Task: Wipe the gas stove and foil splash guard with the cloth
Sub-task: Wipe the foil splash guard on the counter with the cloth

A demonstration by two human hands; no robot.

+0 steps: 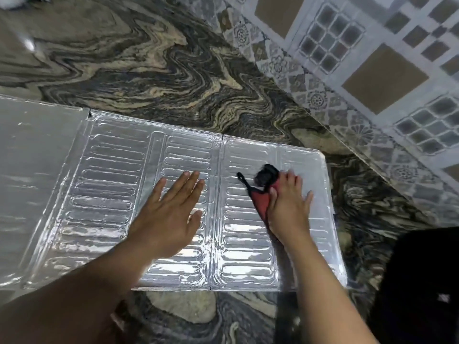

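The foil splash guard (111,184) lies flat and unfolded on the marbled stone counter, its embossed silver panels facing up. My left hand (171,212) rests palm down with fingers spread on the middle panel. My right hand (289,204) presses a red and black cloth (263,192) onto the right-hand panel; part of the cloth sticks out to the left of my fingers, and the hand is slightly blurred. The gas stove is not in view.
The dark swirled stone counter (154,58) surrounds the guard. A patterned tiled wall (372,70) runs along the right. A dark shape (419,281) fills the lower right corner. Something white shows at the top left corner (12,1).
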